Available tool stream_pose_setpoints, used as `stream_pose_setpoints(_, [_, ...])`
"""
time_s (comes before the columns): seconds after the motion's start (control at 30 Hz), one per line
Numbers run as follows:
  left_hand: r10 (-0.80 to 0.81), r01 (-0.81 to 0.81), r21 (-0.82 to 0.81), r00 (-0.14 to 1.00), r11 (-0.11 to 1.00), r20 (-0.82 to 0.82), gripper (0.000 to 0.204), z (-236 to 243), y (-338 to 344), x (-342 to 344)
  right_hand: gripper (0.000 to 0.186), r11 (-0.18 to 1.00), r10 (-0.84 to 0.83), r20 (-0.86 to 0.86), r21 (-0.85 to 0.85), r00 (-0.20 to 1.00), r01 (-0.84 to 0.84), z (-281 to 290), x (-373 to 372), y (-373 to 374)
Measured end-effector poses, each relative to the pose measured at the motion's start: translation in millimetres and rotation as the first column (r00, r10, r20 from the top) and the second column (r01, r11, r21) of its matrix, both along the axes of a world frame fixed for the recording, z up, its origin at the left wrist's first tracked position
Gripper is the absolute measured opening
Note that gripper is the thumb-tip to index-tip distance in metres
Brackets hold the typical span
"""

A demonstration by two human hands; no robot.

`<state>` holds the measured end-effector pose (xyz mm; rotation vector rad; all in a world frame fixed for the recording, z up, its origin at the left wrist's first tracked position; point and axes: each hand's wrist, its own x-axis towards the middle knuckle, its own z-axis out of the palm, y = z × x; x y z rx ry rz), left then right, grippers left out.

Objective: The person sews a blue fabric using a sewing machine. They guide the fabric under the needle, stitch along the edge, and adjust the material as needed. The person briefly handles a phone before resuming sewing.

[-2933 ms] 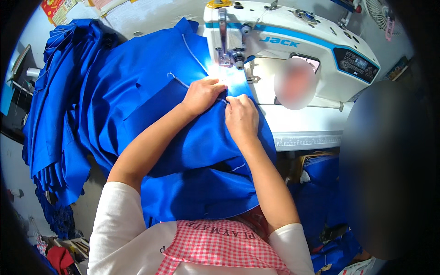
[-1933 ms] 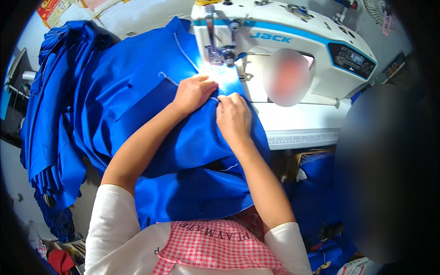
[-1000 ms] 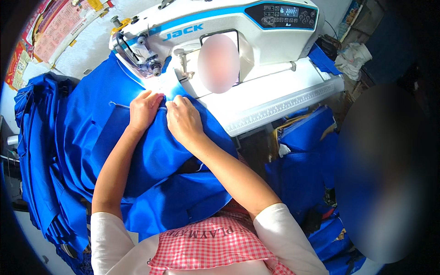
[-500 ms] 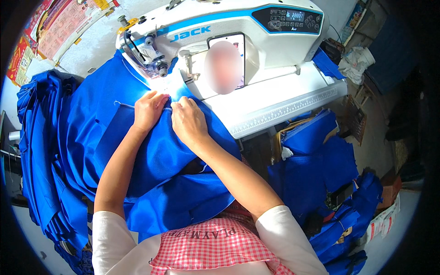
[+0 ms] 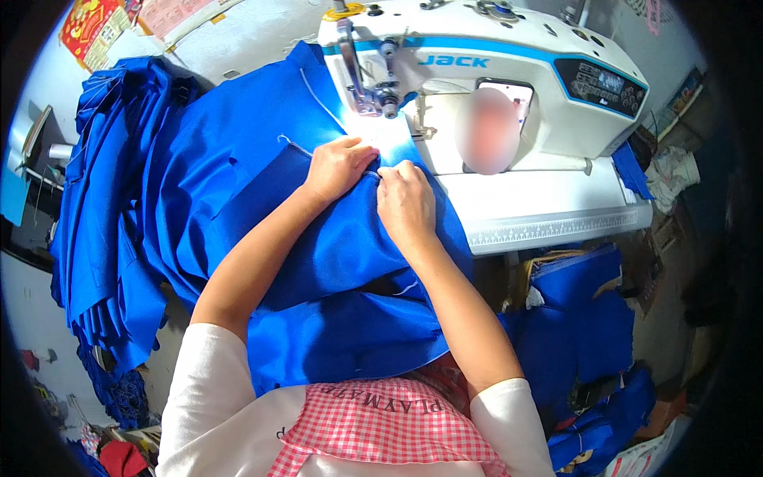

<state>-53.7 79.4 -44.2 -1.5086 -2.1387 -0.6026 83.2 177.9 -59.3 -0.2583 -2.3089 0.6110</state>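
A large piece of bright blue fabric (image 5: pixel 326 246) spreads under the needle end of a white sewing machine (image 5: pixel 548 119) and hangs down over my lap. My left hand (image 5: pixel 342 168) pinches a seam edge of the fabric just in front of the lit needle area. Close beside it, my right hand (image 5: pixel 406 199) grips the same edge with curled fingers. The fingertips of both hands are partly hidden in the folds. A pale thread end trails from the fabric's left corner.
A phone (image 5: pixel 520 99) leans against the machine's body. A ruler strip (image 5: pixel 556 228) runs along the table's front edge. Gathered blue fabric (image 5: pixel 115 215) hangs at the left. More blue pieces (image 5: pixel 572 318) lie stacked at the lower right.
The whole view has shifted, so machine and hands now appear further right. Both hands keep their hold on the fabric edge, with little visible movement relative to the machine.
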Motion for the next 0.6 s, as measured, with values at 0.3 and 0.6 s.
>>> stream_pose_setpoints(0.3, [0.009, -0.009, 0.049, 1.000, 0.999, 0.002, 0.011, -9, 0, -8, 0.012, 1.000, -0.009, -0.001, 0.018, 1.000, 0.009, 2, -3, -1])
stream_pose_setpoints(0.6, [-0.082, 0.092, -0.010, 0.931, 0.996, 0.355, 0.022, -12, -22, -14, 0.007, 0.970, -0.021, -0.219, -0.240, 0.975, -0.033, -16, 15, -15])
